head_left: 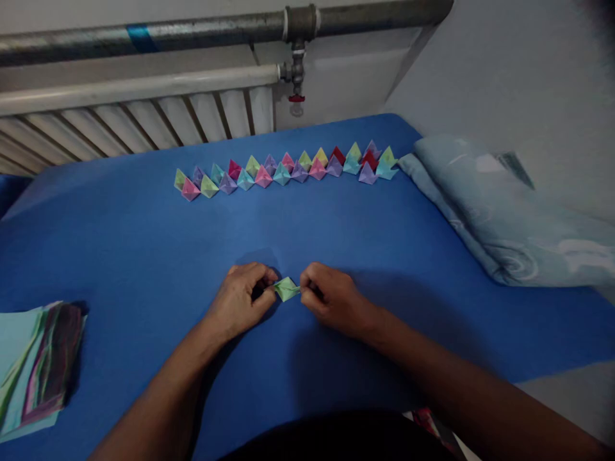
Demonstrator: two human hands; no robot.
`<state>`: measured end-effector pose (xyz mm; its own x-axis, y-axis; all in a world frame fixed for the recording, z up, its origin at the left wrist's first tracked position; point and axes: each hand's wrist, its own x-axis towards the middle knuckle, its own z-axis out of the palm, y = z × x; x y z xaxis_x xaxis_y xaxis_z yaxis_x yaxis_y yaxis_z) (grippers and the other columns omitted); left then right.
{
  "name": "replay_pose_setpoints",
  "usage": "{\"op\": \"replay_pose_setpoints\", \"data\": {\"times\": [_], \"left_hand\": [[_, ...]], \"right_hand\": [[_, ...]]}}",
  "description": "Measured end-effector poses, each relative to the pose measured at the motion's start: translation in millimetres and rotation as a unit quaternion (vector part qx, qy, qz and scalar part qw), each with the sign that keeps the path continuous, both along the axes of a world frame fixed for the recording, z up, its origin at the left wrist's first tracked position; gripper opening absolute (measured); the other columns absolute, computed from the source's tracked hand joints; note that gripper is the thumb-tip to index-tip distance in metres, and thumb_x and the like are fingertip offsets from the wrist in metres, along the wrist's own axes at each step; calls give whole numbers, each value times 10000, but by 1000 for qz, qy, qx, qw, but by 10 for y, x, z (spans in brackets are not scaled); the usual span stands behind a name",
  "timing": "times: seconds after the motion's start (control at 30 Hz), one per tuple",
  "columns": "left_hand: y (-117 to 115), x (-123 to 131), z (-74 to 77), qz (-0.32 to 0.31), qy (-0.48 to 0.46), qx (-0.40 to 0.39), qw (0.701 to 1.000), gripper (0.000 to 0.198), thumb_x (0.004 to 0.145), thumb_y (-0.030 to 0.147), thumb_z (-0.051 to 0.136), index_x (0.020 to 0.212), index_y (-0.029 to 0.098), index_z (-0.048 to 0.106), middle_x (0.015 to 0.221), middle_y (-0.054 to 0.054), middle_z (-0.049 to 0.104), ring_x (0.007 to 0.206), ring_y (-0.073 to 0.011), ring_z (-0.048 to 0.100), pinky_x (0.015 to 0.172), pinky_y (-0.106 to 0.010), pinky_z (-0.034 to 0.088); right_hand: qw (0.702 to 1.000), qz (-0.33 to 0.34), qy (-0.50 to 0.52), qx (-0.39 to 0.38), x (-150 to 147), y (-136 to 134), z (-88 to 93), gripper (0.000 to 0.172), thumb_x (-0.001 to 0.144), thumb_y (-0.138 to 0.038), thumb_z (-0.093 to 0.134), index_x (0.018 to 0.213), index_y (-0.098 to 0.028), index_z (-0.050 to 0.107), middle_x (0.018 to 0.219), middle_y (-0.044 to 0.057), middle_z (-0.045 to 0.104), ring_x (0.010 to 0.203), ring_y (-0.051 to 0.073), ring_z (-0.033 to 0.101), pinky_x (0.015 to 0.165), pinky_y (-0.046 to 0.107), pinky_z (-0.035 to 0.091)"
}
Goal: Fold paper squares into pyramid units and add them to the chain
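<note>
Nearest, just below the grip, a strip of dark clothing [317,442] is seen at the bottom edge. To the left of the grip and a little nearer, a stack of coloured paper sheets [50,365] is laid on the blue cover [144,256], well apart from the hands.

At the grip itself, a small green folded paper [287,289] is held between the two hands, above the blue cover; whether the cover is touched by it cannot be told. Its left end is pinched between thumb and fingertips by the left hand [250,291], with hardly any gap left. Its right end is pinched likewise by the right hand [334,299], whose fingers are curled inward.

To the right of the grip and farther off, a folded pale blue blanket [480,218] is placed. Straight beyond the grip, a long double row of coloured folded paper pieces [281,171] is set out, its right end close to the blanket. Farthest, a white radiator [139,89] and a metal pipe [216,32] are mounted along the wall.
</note>
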<state>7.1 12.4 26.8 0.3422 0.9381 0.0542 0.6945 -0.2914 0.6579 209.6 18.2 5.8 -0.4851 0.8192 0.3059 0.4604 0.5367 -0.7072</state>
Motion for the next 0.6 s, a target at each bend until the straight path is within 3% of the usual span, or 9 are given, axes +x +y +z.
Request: {"op": "replay_pose_setpoints", "data": {"times": [0.27,0.43,0.6], "left_hand": [[-64,89,-16,51,-18,-20,998,152,834,346,580,837,206,639,753,-4,651,713,-163,588,765,-355,436],[-94,104,-8,66,-85,-62,992,160,798,324,621,906,208,646,851,-20,657,728,-150,601,666,-289,463],[-100,126,-24,123,-149,-103,976,168,792,314,601,909,196,630,747,-4,665,638,-135,601,613,-269,461]], "right_hand": [[992,7,2,122,-66,-74,-27,169,842,-60,417,801,-223,422,715,-5,521,624,117,490,603,236,433],[990,-23,14,138,-70,-84,-16,164,861,-65,426,827,-226,435,743,2,546,663,121,543,641,241,469],[991,-24,33,129,-69,-87,8,148,860,-75,445,835,-220,456,768,12,565,691,128,558,665,251,473]]}}
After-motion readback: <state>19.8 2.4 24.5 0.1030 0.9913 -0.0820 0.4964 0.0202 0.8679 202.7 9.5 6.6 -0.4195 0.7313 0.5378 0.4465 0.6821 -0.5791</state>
